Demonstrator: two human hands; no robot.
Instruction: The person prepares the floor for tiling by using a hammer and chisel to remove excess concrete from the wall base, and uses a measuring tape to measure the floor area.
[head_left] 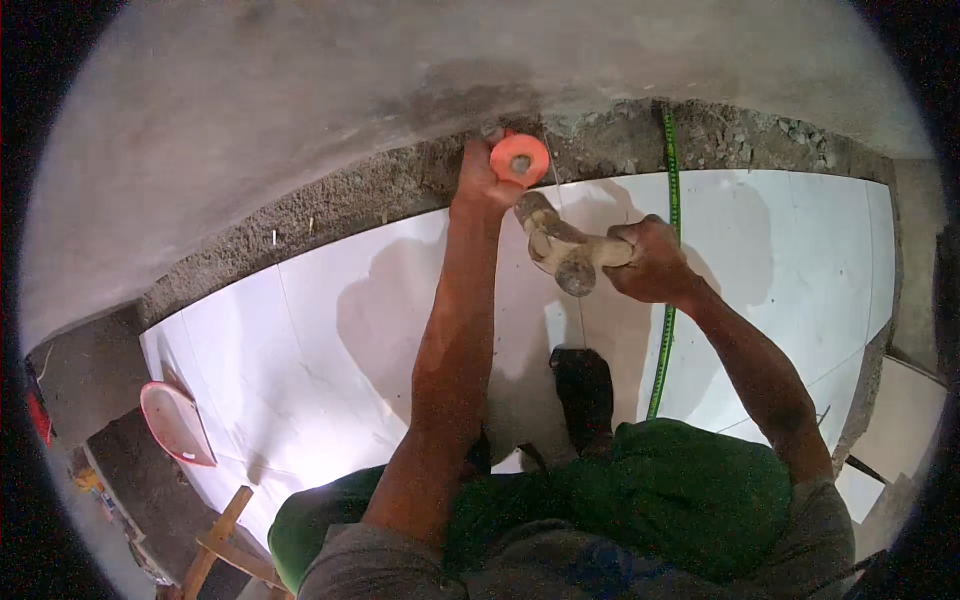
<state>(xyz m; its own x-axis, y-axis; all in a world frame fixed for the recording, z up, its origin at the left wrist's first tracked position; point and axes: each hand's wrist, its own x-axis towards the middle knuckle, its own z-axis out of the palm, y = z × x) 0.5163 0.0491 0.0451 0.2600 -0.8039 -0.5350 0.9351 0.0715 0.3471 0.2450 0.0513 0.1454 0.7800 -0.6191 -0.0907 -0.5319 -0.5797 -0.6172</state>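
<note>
My left hand (pixel 482 182) is closed around a chisel with a round orange hand guard (pixel 537 155), held at the rough strip along the wall's foot. The chisel's grey struck end shows in the middle of the guard; its tip is hidden below. My right hand (pixel 652 262) grips the short handle of a hammer (pixel 560 248) with a thick, dusty, double-faced head. One hammer face hangs just below and beside the guard, apart from the chisel's end. Under both hands lie large white floor tiles (pixel 400 350), their far edge meeting the rough strip.
Broken rubble (pixel 770 145) fills the strip along the grey wall (pixel 300 100). A green marked strip like a measuring tape (pixel 667 340) crosses the tiles right of my foot (pixel 583 390). A red-rimmed scoop (pixel 178 425) and wooden pieces (pixel 222 525) lie at left.
</note>
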